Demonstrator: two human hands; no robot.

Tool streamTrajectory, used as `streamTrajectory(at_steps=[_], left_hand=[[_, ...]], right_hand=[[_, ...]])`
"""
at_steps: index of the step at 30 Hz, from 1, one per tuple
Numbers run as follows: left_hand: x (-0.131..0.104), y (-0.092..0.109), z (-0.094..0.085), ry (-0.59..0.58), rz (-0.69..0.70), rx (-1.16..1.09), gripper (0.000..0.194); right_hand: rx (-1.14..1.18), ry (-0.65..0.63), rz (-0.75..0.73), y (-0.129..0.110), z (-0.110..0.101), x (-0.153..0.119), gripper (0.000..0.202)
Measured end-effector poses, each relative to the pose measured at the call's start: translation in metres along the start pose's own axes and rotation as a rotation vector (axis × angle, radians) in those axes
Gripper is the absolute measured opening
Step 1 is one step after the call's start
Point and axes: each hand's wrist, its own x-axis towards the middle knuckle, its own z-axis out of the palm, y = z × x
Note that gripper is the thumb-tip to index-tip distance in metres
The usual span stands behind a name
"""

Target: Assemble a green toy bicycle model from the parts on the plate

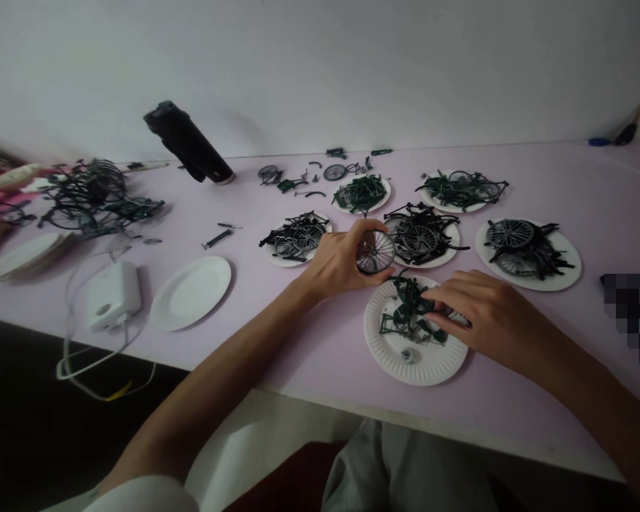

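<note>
My left hand (344, 259) holds a small spoked toy bicycle wheel (376, 252) upright by its rim, between thumb and fingers. Below and to the right, my right hand (472, 309) is over a white fluted paper plate (416, 373), its fingers closed at the dark green miniature bicycle parts (405, 299) there. What exactly those fingertips pinch is hidden. A small round silvery piece (407, 355) lies near the front of the same plate. Just behind my hands is a plate (451, 250) piled with black frames and wheels.
More plates bear model parts: wheels (509, 233) at right, green pieces (360, 193) at the back. A plain plate (192, 293), a white box with cables (113, 295), a black flask-like cylinder (192, 146) and assembled toy bicycles (93, 195) stand left. The table's front edge is close.
</note>
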Motion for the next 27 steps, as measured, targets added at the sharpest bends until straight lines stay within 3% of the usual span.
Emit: streamTrajectory(at_steps=[4,9,18,24,27], left_hand=[[0.0,0.001,0.0,-0.01,-0.015,0.003,0.056],[-0.001,0.002,0.001,-0.011,0.008,0.01,0.057],[0.0,0.008,-0.001,0.038,0.088,0.021,0.058],[-0.004,0.034,0.0,0.048,0.249,-0.065,0.059],[-0.005,0.039,0.001,0.056,0.27,-0.094,0.059]], right_hand=[[0.002,-0.072,0.03,0.002,0.004,-0.001,0.015],[0.033,-0.062,0.065,0.002,0.005,-0.003,0.016],[0.189,0.123,0.198,-0.007,-0.006,0.002,0.031],[0.46,0.297,0.493,-0.012,-0.009,0.005,0.024],[0.685,0.284,0.615,-0.014,-0.008,0.008,0.02]])
